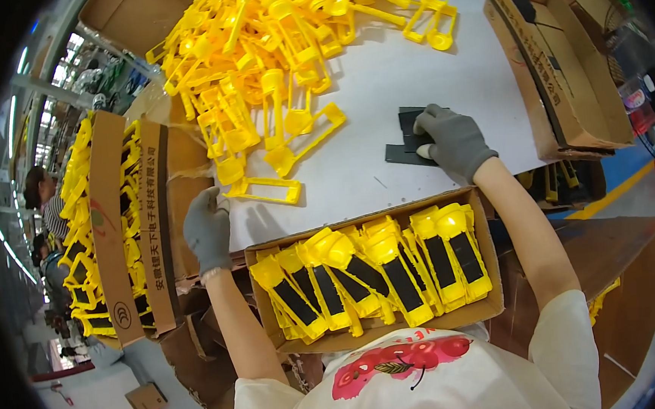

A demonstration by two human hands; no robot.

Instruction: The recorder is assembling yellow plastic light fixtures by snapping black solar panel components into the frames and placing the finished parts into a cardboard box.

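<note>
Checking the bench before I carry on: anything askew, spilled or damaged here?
Nothing looks damaged. The yellow frames lie in a loose tangled heap on the white table, unlike the finished pieces in the box. The black pads under the right hand sit fanned, not stacked square.

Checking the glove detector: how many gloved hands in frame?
2. Left hand in a grey glove at the table's left edge, by a yellow frame. Right hand, grey glove too, on the dark flat pieces. Distant people's hands can't be made out.
</note>
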